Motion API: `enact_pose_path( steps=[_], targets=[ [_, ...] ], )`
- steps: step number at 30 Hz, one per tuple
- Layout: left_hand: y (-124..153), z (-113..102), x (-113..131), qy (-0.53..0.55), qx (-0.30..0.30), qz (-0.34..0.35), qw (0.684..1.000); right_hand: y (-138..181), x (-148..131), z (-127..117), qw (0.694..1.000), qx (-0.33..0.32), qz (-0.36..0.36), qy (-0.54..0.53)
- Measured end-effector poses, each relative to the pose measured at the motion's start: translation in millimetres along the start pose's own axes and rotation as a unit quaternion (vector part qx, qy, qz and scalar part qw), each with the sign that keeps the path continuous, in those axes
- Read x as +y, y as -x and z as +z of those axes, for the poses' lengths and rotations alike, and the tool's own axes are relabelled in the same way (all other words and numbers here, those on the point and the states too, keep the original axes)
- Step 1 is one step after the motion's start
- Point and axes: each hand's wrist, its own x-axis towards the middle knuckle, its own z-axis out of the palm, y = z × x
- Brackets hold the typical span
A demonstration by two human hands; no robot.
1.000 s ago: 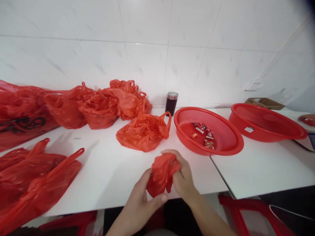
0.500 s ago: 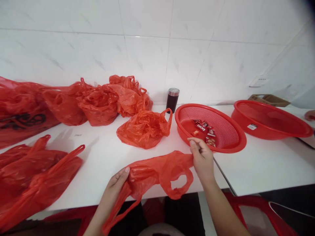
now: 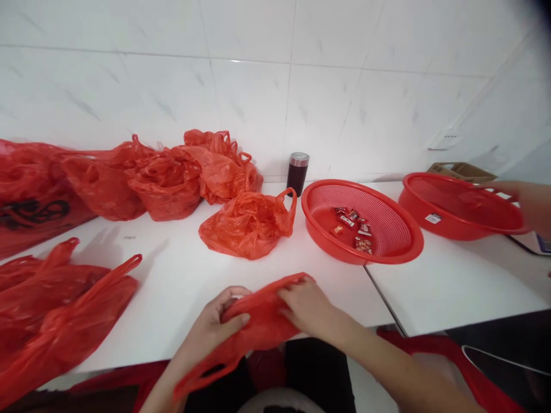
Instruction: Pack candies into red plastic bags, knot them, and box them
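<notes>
Between my hands hangs a thin red plastic bag (image 3: pixel 262 321), above the table's front edge. My left hand (image 3: pixel 219 324) is closed on its left part, thumb laid over the plastic. At the bag's upper right, my right hand (image 3: pixel 307 304) has its fingers pushed into the folds, and the fingertips are hidden there. Beyond them sits another red plastic bag (image 3: pixel 245 229), bunched up with one handle loop raised. To the right a red perforated basket (image 3: pixel 316 232) holds several small wrapped snacks (image 3: pixel 353 221).
Filled red bags line the wall, among them a knotted bag (image 3: pixel 167 189). More red bags (image 3: pixel 55 310) lie at the left front. A dark tumbler (image 3: pixel 297 175) stands behind the basket. Another person's hand (image 3: pixel 525 198) reaches over a second red basket (image 3: pixel 456 221) by a brown tray (image 3: pixel 465 171).
My right hand has moved left and down from the bag's outer end into its folds, bringing my hands closer together. The other person's hand has come in over the second basket.
</notes>
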Motion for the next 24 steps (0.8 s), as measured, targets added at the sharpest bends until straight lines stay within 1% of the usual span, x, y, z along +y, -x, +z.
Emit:
enact_pose_path(
  steps=[1,2,4,5,6,7,8,9,10,12,13,14,15,16,17,18,19,20,21,22,24],
  targets=[
    [-1.5,-13.1,-3.1,-0.061,0.037,0.016,0.997,1.8,8.1,-1.2,1.0,-0.012,0.011,0.024],
    [-3.1,-27.5,-6.1,-0.13,0.091,0.035,0.987,4.7,14.7,-4.2,0.999,-0.02,0.02,0.042],
    [-4.9,-54.6,-9.3,-0.26,0.203,0.065,0.942,11.2,23.2,-11.6,0.997,-0.035,0.035,0.067],
    [-4.2,-64.2,-8.2,-0.306,0.237,0.078,0.919,13.7,25.5,-14.6,0.995,-0.039,0.045,0.079],
    [-1.6,-69.3,-4.8,-0.335,0.252,0.091,0.903,15.5,26.9,-16.5,0.994,-0.039,0.056,0.089],
    [2.9,-69.0,0.9,-0.343,0.255,0.107,0.898,16.5,27.4,-17.1,0.993,-0.033,0.066,0.097],
    [9.2,-62.8,8.5,-0.339,0.255,0.127,0.897,16.8,27.2,-16.7,0.992,-0.026,0.073,0.102],
    [16.9,-51.3,17.3,-0.328,0.26,0.151,0.896,16.4,26.4,-15.4,0.991,-0.019,0.079,0.105],
    [24.9,-35.4,26.2,-0.321,0.273,0.18,0.889,15.7,25.0,-13.8,0.991,-0.013,0.083,0.108],
    [36.6,2.5,39.8,-0.344,0.342,0.24,0.841,13.2,20.5,-10.6,0.99,-0.009,0.084,0.115],
    [38.0,20.5,42.3,-0.363,0.342,0.271,0.823,11.7,17.7,-9.4,0.99,-0.008,0.082,0.117],
    [35.5,35.3,41.0,-0.399,0.323,0.288,0.808,10.2,14.8,-8.6,0.99,-0.008,0.078,0.117],
    [29.5,45.4,35.8,-0.437,0.315,0.289,0.791,8.9,12.1,-8.3,0.991,-0.007,0.072,0.113],
    [21.0,50.1,26.9,-0.475,0.312,0.266,0.779,8.1,10.2,-8.5,0.992,-0.007,0.067,0.107],
    [11.4,49.2,15.5,-0.506,0.318,0.224,0.77,7.9,9.2,-9.3,0.993,-0.007,0.066,0.098],
    [2.3,43.2,2.5,-0.525,0.325,0.173,0.767,8.7,9.7,-10.9,0.994,-0.008,0.067,0.086],
    [-4.9,33.5,-10.6,-0.528,0.33,0.129,0.772,10.7,11.6,-13.5,0.995,-0.013,0.073,0.067],
    [-9.4,21.5,-22.6,-0.518,0.332,0.104,0.781,14.1,14.9,-17.4,0.995,-0.018,0.085,0.043],
    [-10.6,8.7,-32.5,-0.499,0.322,0.101,0.798,18.8,19.5,-22.6,0.995,-0.022,0.097,0.009],
    [-8.9,-3.3,-39.8,-0.475,0.298,0.111,0.82,24.6,25.1,-29.5,0.994,-0.026,0.103,-0.034],
    [0.7,-21.2,-46.1,-0.429,0.246,0.128,0.86,37.6,38.5,-48.5,0.984,-0.037,0.086,-0.15]
  ],
)
